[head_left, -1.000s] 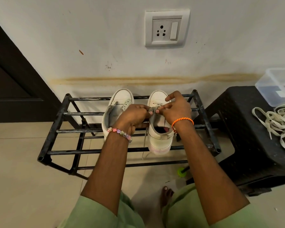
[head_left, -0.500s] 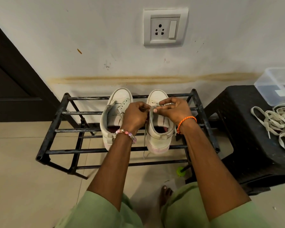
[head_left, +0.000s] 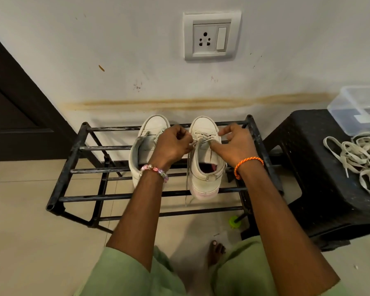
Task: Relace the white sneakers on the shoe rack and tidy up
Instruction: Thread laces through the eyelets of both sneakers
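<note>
Two white sneakers stand toes to the wall on a black metal shoe rack [head_left: 73,159]. The left sneaker [head_left: 146,135] is partly hidden by my left arm. The right sneaker [head_left: 205,167] has a grey-white lace [head_left: 204,136] crossed over its tongue, and one lace end hangs down its left side past the rack bars. My left hand [head_left: 172,143] pinches the lace at the shoe's left edge. My right hand [head_left: 235,144] pinches the lace at the right edge, other fingers spread.
A black plastic stool [head_left: 320,174] stands right of the rack with a pile of loose white laces [head_left: 363,159] and a clear plastic box [head_left: 359,107] on it. A dark door [head_left: 15,107] is at left. A green object [head_left: 235,222] lies on the tiled floor beside my bare foot.
My hands were close together over the right sneaker's tongue; now they have moved apart to its two sides, drawing the lace across.
</note>
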{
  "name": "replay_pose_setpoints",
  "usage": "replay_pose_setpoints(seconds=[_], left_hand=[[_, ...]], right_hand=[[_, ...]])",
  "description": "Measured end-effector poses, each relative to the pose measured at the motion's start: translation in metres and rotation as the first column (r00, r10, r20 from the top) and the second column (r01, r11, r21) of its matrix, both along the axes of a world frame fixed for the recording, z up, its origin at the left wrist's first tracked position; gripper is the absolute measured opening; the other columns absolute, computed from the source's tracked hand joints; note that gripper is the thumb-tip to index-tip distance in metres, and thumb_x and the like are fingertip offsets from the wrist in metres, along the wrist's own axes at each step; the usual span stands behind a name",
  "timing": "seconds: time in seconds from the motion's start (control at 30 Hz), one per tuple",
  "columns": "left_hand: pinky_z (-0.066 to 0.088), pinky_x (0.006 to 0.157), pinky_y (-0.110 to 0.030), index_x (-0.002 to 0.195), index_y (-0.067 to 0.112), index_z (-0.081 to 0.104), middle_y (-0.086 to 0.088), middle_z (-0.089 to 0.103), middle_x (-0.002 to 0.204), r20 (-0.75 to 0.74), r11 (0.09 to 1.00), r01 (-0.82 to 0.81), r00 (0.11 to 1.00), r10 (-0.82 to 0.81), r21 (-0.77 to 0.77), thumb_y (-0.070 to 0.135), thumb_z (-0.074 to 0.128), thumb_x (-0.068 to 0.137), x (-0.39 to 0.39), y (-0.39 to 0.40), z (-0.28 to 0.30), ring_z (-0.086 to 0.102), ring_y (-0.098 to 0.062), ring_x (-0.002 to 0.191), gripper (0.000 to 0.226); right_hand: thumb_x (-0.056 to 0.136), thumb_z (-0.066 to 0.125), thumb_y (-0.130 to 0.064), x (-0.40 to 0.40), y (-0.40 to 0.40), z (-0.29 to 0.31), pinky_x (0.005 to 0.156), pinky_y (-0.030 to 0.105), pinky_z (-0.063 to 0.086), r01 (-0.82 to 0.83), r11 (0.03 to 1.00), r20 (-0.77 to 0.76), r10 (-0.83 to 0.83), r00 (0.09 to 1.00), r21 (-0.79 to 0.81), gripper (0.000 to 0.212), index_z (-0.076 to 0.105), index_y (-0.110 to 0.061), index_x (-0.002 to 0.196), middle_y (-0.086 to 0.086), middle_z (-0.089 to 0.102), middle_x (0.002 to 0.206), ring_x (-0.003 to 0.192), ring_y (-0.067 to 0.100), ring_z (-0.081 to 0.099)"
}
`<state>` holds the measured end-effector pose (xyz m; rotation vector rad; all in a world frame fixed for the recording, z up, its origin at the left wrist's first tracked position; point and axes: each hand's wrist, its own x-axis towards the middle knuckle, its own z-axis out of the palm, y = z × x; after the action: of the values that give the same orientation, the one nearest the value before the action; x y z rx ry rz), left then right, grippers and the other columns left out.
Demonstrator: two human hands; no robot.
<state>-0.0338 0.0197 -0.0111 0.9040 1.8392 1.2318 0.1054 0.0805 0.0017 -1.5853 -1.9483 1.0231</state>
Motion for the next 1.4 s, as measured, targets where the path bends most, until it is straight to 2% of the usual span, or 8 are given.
replay_pose_setpoints(seconds=[0.3, 0.53, 0.7, 0.8, 1.0, 1.13, 1.23, 1.4], left_hand=[[0.058, 0.062, -0.027, 0.083, 0.012, 0.046, -0.017, 0.069, 0.091, 0.172, 0.952, -0.215, 0.969, 0.180, 0.216, 0.009, 0.046, 0.097, -0.009, 0.005, 0.034, 0.071, -0.023, 0.073, 0.014], [0.055, 0.055, -0.022, 0.087, 0.006, 0.052, -0.004, 0.070, 0.070, 0.752, 0.811, -0.508, 0.645, 0.137, 0.288, 0.005, 0.046, 0.094, -0.022, -0.004, 0.089, 0.069, -0.017, 0.062, 0.009], [0.039, 0.040, -0.010, 0.090, 0.015, 0.063, 0.005, 0.057, 0.075, -0.086, 0.992, -0.125, 0.989, 0.124, -0.006, 0.016, 0.057, 0.092, -0.013, 0.001, 0.052, 0.049, -0.006, 0.057, 0.006], [0.054, 0.076, -0.026, 0.096, 0.013, 0.071, -0.006, 0.069, 0.093, -0.275, 0.964, 0.126, 0.943, -0.190, -0.233, 0.021, 0.065, 0.088, 0.000, 0.006, 0.023, 0.064, -0.018, 0.084, 0.013], [0.042, 0.099, -0.046, 0.091, 0.016, 0.074, -0.007, 0.067, 0.109, -0.458, 0.950, 0.045, 0.869, -0.190, -0.309, 0.028, 0.067, 0.083, 0.007, 0.014, 0.017, 0.054, -0.029, 0.111, 0.016], [0.048, 0.092, -0.040, 0.083, 0.012, 0.072, -0.007, 0.069, 0.098, -0.290, 0.946, 0.072, 0.942, -0.168, -0.315, 0.021, 0.066, 0.083, 0.001, 0.017, 0.018, 0.060, -0.026, 0.103, 0.011], [0.046, 0.071, -0.019, 0.093, 0.004, 0.071, -0.006, 0.069, 0.097, -0.053, 0.980, 0.095, 0.993, -0.106, -0.173, 0.013, 0.065, 0.087, -0.002, 0.012, 0.034, 0.060, -0.012, 0.087, 0.013], [0.043, 0.074, -0.016, 0.079, 0.014, 0.065, 0.003, 0.067, 0.087, 0.316, 0.992, -0.009, 0.948, -0.030, 0.124, 0.007, 0.060, 0.089, -0.006, 0.004, 0.065, 0.062, -0.007, 0.088, 0.013]], right_hand=[[0.077, 0.072, -0.015, -0.003, -0.005, 0.008, 0.083, 0.034, 0.053, -0.022, 0.995, 0.126, 0.009, 0.992, 0.102, 0.017, 0.056, -0.019, 0.074, 0.004, 0.065, 0.086, 0.088, 0.022, 0.062], [0.071, 0.077, -0.016, -0.001, 0.006, 0.013, 0.086, 0.042, 0.054, 0.005, 0.996, 0.064, 0.001, 0.998, -0.087, 0.017, 0.060, -0.017, 0.070, 0.005, 0.068, 0.088, 0.089, 0.022, 0.064], [0.067, 0.078, -0.010, -0.001, 0.012, 0.013, 0.073, 0.039, 0.058, 0.024, 0.977, -0.003, -0.025, 1.000, -0.212, 0.021, 0.058, -0.014, 0.068, 0.009, 0.069, 0.083, 0.083, 0.025, 0.067], [0.068, 0.075, -0.002, 0.001, 0.013, 0.016, 0.055, 0.026, 0.054, 0.014, 0.959, -0.046, -0.028, 0.999, -0.284, 0.021, 0.056, -0.012, 0.065, 0.007, 0.065, 0.078, 0.077, 0.021, 0.064], [0.067, 0.072, 0.004, 0.002, 0.016, 0.018, 0.050, 0.022, 0.050, -0.007, 0.936, -0.079, -0.022, 0.997, -0.352, 0.023, 0.055, -0.012, 0.063, 0.006, 0.060, 0.076, 0.068, 0.015, 0.056], [0.066, 0.072, 0.004, 0.001, 0.020, 0.017, 0.050, 0.023, 0.048, -0.007, 0.927, -0.080, -0.025, 0.996, -0.374, 0.024, 0.055, -0.012, 0.065, 0.005, 0.058, 0.075, 0.068, 0.016, 0.055], [0.066, 0.072, 0.005, 0.001, 0.021, 0.015, 0.052, 0.025, 0.049, -0.001, 0.921, -0.096, -0.039, 0.995, -0.389, 0.023, 0.056, -0.012, 0.066, 0.006, 0.060, 0.076, 0.075, 0.019, 0.057], [0.067, 0.073, 0.004, 0.002, 0.024, 0.014, 0.056, 0.027, 0.052, -0.006, 0.910, -0.103, -0.040, 0.994, -0.414, 0.021, 0.058, -0.010, 0.070, 0.009, 0.063, 0.081, 0.075, 0.021, 0.060]])
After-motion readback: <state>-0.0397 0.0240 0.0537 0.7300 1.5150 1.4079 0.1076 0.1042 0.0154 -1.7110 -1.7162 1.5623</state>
